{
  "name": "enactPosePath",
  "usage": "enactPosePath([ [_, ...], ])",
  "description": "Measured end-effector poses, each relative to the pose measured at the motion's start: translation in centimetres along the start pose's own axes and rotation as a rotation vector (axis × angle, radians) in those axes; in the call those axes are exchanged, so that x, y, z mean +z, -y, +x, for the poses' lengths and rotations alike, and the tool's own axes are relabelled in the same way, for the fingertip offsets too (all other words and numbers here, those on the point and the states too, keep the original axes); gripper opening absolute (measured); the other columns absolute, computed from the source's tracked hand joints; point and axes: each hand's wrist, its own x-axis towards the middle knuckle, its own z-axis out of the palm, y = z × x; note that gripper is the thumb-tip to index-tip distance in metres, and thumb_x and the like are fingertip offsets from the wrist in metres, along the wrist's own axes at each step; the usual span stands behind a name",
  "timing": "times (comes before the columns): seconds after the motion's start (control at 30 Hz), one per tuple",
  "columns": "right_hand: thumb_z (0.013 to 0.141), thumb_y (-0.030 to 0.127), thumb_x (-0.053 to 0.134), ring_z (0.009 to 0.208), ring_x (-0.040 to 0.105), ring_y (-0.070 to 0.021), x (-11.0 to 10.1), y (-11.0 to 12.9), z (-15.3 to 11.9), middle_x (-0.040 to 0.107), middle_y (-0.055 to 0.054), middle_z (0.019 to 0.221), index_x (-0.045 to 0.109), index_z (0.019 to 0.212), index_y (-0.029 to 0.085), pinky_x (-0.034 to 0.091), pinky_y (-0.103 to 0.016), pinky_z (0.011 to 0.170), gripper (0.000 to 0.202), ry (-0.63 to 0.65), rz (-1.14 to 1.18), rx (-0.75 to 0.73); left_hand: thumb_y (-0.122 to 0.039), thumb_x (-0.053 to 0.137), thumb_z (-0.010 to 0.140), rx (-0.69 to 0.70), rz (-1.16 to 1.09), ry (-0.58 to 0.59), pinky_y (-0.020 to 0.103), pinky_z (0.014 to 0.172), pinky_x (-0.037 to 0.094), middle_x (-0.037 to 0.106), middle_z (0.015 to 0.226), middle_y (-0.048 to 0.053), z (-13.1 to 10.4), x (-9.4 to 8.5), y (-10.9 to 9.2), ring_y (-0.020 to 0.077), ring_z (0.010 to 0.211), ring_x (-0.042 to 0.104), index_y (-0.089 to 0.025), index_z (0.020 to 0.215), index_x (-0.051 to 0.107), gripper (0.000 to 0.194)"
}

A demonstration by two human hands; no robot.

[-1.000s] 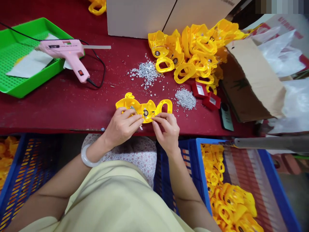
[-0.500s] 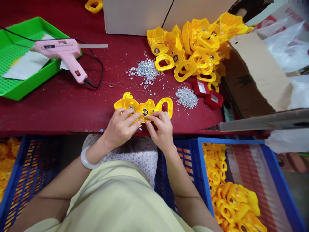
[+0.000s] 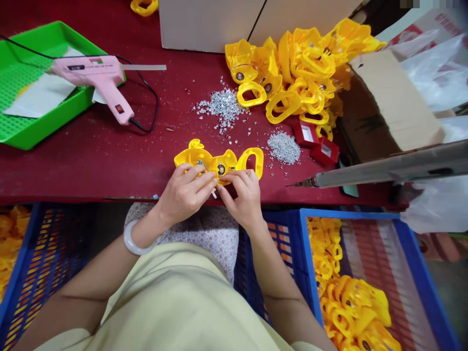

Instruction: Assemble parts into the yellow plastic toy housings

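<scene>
A yellow plastic toy shell [image 3: 229, 160] lies hollow side up near the table's front edge, with a round metal-and-black part and thin wiring inside it. My left hand [image 3: 188, 192], a white bangle on its wrist, is closed on the shell's near left side. From the right, my right hand [image 3: 242, 197] has thumb and fingers closed at the shell's near edge, below the round part. The two hands' fingertips almost meet there. A small whitish piece sticks out beneath them; what it is I cannot make out.
Behind the shell lie a pile of silvery pieces [image 3: 224, 108] and a heap of small screws [image 3: 283, 147]. More yellow shells [image 3: 307, 63] are stacked behind. A pink glue gun [image 3: 95, 78] rests on a green tray [image 3: 69, 114]. An electric screwdriver [image 3: 351, 175] hangs at right, above a blue crate [image 3: 310, 253].
The screwdriver at right has swung a little, its tip now higher and further left. My fingers shift only slightly at the shell. The whole view moves a bit.
</scene>
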Motion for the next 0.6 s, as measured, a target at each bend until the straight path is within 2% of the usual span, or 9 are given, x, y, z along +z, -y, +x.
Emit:
enactPosePath([
  [0.17,0.092,0.033,0.059,0.090,0.052,-0.0244,0.33,0.30,0.16,0.070,-0.008,0.098,0.066,0.101,0.021,0.042,-0.040,0.079,0.017,0.001,-0.149,-0.070,-0.016,0.060,0.092,-0.015,0.013,0.004,0.040,0.084,0.043,0.074,0.109,0.006,-0.10,0.01,-0.07,0.0236,0.101,0.061,-0.013,0.105,0.068,0.016],
  [0.4,0.091,0.030,0.061,0.092,0.057,-0.0230,0.48,0.17,-0.44,0.072,-0.006,0.099,0.062,0.098,0.020,0.044,-0.041,0.083,0.012,-0.068,0.023,-0.025,-0.015,0.060,0.092,-0.015,0.017,0.001,0.039,0.084,0.043,0.073,0.109,0.007,-0.05,-0.07,-0.02,0.0234,0.101,0.061,-0.012,0.102,0.069,0.014],
  [0.6,0.090,0.029,0.063,0.091,0.053,-0.0230,0.67,0.30,-0.34,0.070,-0.007,0.099,0.068,0.097,0.021,0.042,-0.041,0.081,0.012,-0.047,-0.062,-0.070,-0.018,0.058,0.093,-0.017,0.037,0.019,0.039,0.083,0.043,0.073,0.111,0.007,-0.06,0.01,-0.01,0.0231,0.102,0.060,-0.016,0.103,0.069,0.015],
])
